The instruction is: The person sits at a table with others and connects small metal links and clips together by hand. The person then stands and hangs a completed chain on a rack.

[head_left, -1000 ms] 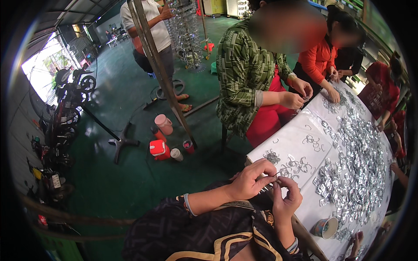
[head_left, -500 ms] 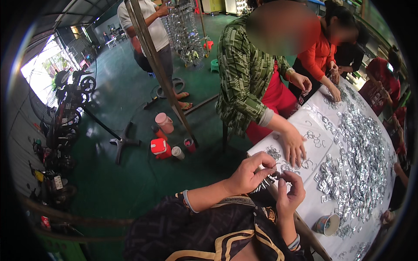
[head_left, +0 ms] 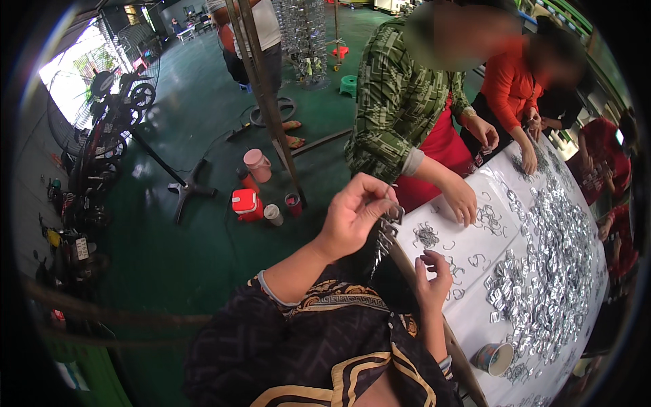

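My left hand (head_left: 354,218) is raised off the table's near left edge, its thumb and fingers pinched on a thin wire. Below the fingers hangs a string of small shiny metal pieces (head_left: 384,243). My right hand (head_left: 434,281) is lower, by the table edge, with thumb and forefinger apart and nothing visible between them. Loose bent wire hooks (head_left: 479,260) lie on the white table (head_left: 444,239) beside it. A small heap of hooks (head_left: 426,235) lies farther up, near a co-worker's hand (head_left: 460,203).
A big pile of shiny metal pieces (head_left: 542,271) covers the table's middle. A paper cup (head_left: 494,359) stands near its edge. Co-workers sit along the table; the nearest wears a green patterned shirt (head_left: 390,102). A red cooler (head_left: 247,205) and a pink jug (head_left: 258,165) stand on the floor.
My left hand has moved up and left with the string, away from my right hand. My right hand has drawn slightly left and its fingers have parted from the string.
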Motion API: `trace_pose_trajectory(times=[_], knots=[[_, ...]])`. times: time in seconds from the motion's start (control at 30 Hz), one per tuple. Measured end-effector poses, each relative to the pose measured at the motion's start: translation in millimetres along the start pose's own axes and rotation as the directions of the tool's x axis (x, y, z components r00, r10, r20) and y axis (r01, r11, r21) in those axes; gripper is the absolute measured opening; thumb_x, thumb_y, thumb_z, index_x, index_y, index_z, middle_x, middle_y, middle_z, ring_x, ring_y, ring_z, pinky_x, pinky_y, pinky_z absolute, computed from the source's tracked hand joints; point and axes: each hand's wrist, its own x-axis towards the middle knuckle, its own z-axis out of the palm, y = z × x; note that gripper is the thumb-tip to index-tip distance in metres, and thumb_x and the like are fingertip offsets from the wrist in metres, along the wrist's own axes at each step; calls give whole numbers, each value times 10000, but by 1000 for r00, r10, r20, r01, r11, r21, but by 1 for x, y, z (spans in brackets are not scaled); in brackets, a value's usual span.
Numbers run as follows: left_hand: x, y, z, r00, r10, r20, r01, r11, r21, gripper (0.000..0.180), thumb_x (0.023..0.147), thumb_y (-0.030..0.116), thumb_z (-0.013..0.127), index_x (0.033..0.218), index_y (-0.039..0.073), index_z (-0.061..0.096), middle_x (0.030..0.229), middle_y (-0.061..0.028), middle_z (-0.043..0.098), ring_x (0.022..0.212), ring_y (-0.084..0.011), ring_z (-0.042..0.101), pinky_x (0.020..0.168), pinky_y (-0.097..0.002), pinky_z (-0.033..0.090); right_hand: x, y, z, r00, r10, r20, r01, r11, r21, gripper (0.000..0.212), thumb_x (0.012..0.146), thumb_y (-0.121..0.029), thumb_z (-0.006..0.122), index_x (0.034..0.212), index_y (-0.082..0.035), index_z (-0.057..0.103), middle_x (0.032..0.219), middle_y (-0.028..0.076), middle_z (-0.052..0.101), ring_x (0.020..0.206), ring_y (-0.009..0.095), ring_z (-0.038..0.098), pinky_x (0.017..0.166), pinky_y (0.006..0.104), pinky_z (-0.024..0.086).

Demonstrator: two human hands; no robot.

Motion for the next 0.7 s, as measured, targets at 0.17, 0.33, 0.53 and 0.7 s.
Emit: trace_pose_trajectory(times=[0.17, 0.33, 0.53, 0.7], knots=[[19, 12, -37, 990, 100, -98, -93, 993, 76, 106, 957, 25, 563, 1021, 14, 479, 1002, -101, 603, 862, -137, 591, 803, -295, 495, 15, 8, 33, 974, -160, 159, 183, 973, -143, 273, 752, -96, 731, 999, -25, 640, 957, 144, 646, 919, 333, 594, 827, 407, 473], [55, 18, -86, 971, 165, -173, -145, 982, 123, 100, 960, 40, 564, 1018, -5, 496, 964, -98, 622, 834, -146, 607, 784, -294, 500, 52, 4, 76, 863, -328, 384, 417, 892, -176, 389, 718, -117, 753, 1069, -35, 605, 1047, 140, 629, 1019, 330, 580, 917, 420, 448], [120, 36, -149, 932, 240, -272, -187, 960, 206, 81, 958, 32, 570, 990, 6, 501, 940, -66, 612, 819, -102, 594, 775, -252, 493, 90, 18, 123, 805, -337, 488, 504, 822, -265, 368, 692, -126, 764, 1019, -45, 614, 1045, 169, 630, 1029, 369, 579, 1005, 476, 411], [202, 46, -199, 881, 344, -326, -254, 923, 288, 86, 955, 47, 586, 971, 12, 509, 875, -48, 622, 786, -98, 583, 740, -240, 474, 97, 37, 144, 838, -201, 508, 448, 785, -428, 311, 716, -225, 761, 948, -51, 651, 898, 148, 656, 938, 357, 606, 985, 476, 427]])
